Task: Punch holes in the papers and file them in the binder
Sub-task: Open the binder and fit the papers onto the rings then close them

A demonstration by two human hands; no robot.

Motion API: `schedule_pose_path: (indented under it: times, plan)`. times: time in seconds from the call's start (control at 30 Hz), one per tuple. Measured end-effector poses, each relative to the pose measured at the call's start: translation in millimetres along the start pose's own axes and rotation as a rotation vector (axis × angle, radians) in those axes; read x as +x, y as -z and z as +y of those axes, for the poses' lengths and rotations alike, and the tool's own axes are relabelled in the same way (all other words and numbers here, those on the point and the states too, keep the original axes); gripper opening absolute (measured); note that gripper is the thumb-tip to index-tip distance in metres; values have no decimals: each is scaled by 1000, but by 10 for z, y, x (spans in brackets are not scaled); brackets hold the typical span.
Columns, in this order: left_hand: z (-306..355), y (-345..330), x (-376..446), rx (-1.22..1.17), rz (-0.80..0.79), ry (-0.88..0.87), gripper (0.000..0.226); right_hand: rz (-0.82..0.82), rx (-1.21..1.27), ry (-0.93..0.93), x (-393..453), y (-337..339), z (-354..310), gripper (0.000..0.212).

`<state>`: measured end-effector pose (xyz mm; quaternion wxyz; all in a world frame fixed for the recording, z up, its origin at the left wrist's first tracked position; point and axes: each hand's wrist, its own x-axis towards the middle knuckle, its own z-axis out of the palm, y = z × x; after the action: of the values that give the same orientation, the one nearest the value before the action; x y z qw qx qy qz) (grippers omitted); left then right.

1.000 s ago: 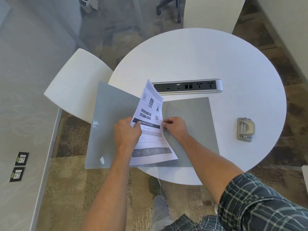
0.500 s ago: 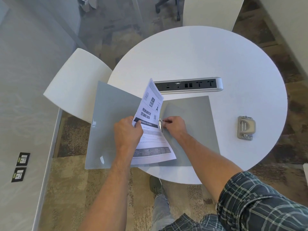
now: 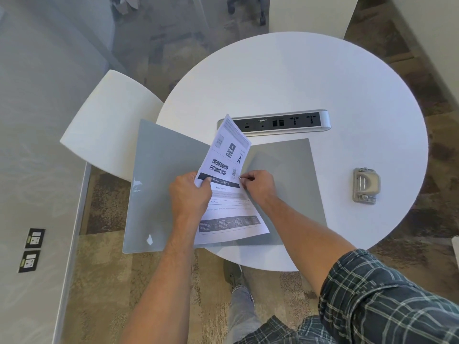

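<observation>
Papers stand tilted between the two hands over the spine of the open grey binder, printed face up, their far corner lifted toward the power strip. The left hand pinches the sheets' left edge, thumb on the dark heading band. The right hand is curled at their right edge, fingertips together on a thin metal piece, likely a binder ring; whether the ring is open I cannot tell.

The risk, as I judge it, is misalignment: held at this slant, the punched holes may miss the ring tips, and forcing them could tear the margin. The holes themselves are not visible, so that is uncertain. The binder's left cover overhangs the round table beyond the left hand, and pressure there might tip it.

The binder's covers show nothing filed. The hole punch sits on the table, well apart to the right of the right hand.
</observation>
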<state>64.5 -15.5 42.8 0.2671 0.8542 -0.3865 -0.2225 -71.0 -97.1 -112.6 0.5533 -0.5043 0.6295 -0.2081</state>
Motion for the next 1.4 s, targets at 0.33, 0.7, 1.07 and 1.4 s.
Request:
schedule_pose_path:
  times: [0.33,0.7,1.07,1.4]
  plan:
    - [-25,11,19,-47,2,44,8,3,-106,63,23,-5,-17,14]
    - [206,-208,-145,4,-17,-95,14,44,-223,47,-15,40,-120,18]
    - [686,-816,-812,337,-260,-336,23,-317,746,-81,-549,878,236,36]
    - [729,-1267,-905,223,-524,-332,63,-322,779,-75,-769,1370,331,34]
